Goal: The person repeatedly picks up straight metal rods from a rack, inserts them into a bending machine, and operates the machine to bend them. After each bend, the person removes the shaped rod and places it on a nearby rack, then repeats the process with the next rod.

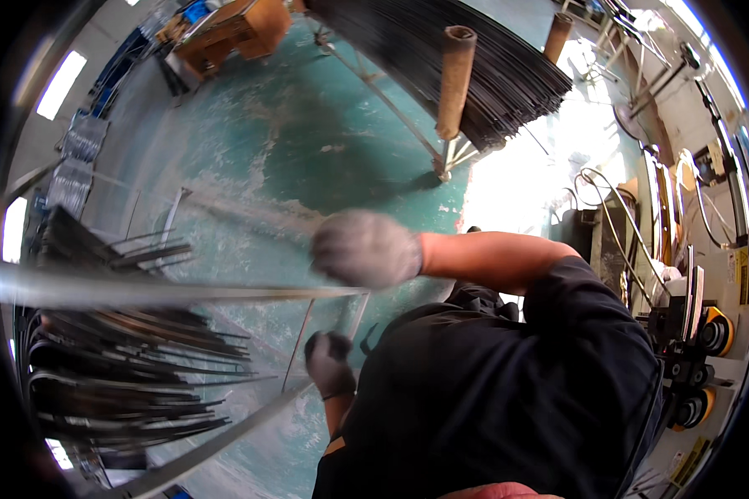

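Note:
My right hand [364, 249], in a pale grey work glove, is smeared by motion at the middle of the view. It is just above the end of a long grey metal bar [183, 293]; its fingers cannot be made out, nor whether it touches the bar. Lower down, close to my body, my left hand [329, 364] wears a dark-tipped grey glove. Its fingers look curled, and what they hold, if anything, is hidden. Beside it a second grey bar [225, 432] slants down to the left. Dark, thin strips [133, 366] lie in a layered pile to the left, behind the bars.
A large bundle of black rods [474, 66] rests on a wheeled rack at the top, by a brown upright tube [456, 83]. A wooden desk [237, 37] stands far left. Machinery with yellow-and-black round parts [714, 333] lines the right side. The floor [291, 158] is worn green.

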Motion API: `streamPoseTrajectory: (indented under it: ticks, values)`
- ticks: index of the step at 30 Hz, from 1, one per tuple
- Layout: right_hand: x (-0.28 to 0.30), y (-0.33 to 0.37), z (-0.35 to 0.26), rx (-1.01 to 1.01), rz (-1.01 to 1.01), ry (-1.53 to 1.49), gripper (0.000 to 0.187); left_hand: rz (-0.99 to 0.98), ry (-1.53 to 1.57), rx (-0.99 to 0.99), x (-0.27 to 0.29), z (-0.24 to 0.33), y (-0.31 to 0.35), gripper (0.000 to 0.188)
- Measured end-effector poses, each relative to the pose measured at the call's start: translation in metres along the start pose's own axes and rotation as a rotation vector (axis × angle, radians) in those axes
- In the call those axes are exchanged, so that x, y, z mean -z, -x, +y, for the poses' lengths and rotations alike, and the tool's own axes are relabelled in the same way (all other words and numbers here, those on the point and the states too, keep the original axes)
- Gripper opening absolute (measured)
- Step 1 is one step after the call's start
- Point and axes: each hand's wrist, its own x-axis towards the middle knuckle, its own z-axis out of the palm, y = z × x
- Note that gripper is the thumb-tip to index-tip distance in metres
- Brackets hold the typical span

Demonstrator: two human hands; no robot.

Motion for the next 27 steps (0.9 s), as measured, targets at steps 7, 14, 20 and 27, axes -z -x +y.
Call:
streamPoseTrajectory:
  ticks: [7,14,20,27]
  values:
    - [0.202,0.248,0.193,-1.09,-0.086,0.624,0.048,-0.146,0.137,0.029,-0.243,0.117,-0.103,0.011]
    - [0.388,0.431,0.365,-1.644,-0.284,0.982,0.064,-0.356,-0.105,-0.414,-0.51,0.283,-0.182,0.011]
    - [0.493,0.451,0.474,-1.878,-0.326,1.053,0.059,-0.226,-0.397,-0.808,-0.663,0.317,-0.269,0.015]
    - [0.53,0.46,0.525,-1.91,-0.613,0.828,0.029,-0.211,-0.77,-1.254,-0.729,0.281,-0.275,0.014]
